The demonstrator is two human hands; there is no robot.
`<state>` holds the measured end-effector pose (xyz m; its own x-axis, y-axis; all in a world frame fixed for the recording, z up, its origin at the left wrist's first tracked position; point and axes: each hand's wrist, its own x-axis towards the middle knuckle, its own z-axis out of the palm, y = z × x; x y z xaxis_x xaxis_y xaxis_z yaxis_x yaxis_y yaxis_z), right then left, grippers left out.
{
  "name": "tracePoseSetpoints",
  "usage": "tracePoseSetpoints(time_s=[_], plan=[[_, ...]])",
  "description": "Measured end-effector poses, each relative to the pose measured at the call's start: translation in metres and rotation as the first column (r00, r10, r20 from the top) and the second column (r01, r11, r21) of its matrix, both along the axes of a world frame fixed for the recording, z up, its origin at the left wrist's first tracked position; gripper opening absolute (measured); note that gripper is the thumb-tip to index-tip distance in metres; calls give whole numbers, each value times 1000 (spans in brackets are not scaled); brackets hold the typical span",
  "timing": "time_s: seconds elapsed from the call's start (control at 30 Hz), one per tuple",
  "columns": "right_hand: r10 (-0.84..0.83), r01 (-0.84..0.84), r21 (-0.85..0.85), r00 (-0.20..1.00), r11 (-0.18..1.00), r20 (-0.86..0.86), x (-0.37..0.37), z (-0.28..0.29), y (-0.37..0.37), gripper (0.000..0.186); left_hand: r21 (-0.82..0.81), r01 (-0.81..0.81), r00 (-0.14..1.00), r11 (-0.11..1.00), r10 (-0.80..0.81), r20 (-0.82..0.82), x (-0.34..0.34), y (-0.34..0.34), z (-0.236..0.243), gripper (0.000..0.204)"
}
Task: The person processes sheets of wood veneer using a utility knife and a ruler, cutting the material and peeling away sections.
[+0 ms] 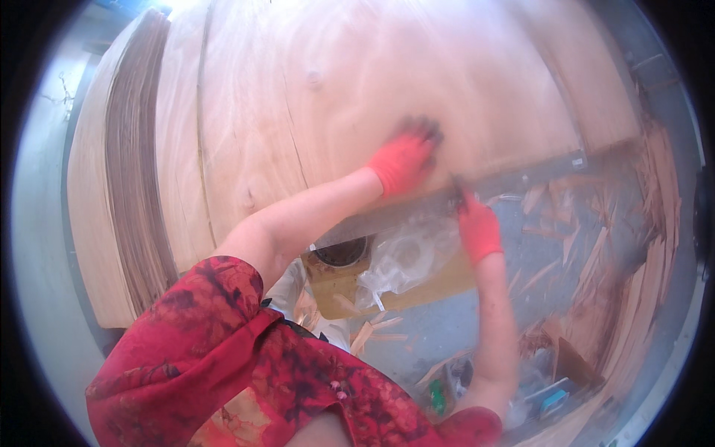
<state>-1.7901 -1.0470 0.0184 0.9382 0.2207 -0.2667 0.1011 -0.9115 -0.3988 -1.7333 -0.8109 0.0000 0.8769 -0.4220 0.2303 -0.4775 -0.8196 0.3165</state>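
Note:
A broad, pale wood veneer sheet (350, 82) lies before me, with a long thin crack left of its middle. My left hand (407, 158), in a red glove with dark fingertips, rests on the sheet close to its near edge, fingers spread. At that edge, just to the right, is my right hand (479, 229) in a matching glove. Its fingers are closed and smeared by motion. A thin dark shape points up from them onto the sheet; whether it is a tool or dark fingertips is unclear.
A thick stack of veneer (138, 149) stands at the left. Below the near edge are crumpled clear plastic (410, 257) and a yellowish board (331, 287) with a dark round thing (340, 252). Broken veneer strips (555, 216) litter the floor at right, near a blue-green box (553, 401).

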Motion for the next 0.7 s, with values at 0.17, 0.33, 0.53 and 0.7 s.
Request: tracePoseSetpoints(time_s=[0.17, 0.33, 0.53, 0.7], plan=[[30, -9, 109, 981, 994, -192, -18, 27, -49, 50, -16, -16, 1000, 1000, 16, -7, 3, 7, -8, 56], [-407, 436, 388, 900, 812, -159, 44, 51, -111, 48, -1, -1, 1000, 1000, 1, 12, 3, 10, -6, 56], [-421, 396, 288, 907, 872, 28, 146, 36, -165, 48, 27, 13, 999, 1000, -12, -34, 6, -2, 4, 57], [-402, 416, 206, 909, 886, -106, 179, 33, -174, 46, 9, 9, 999, 1000, -8, -38, 9, 2, 0, 58]])
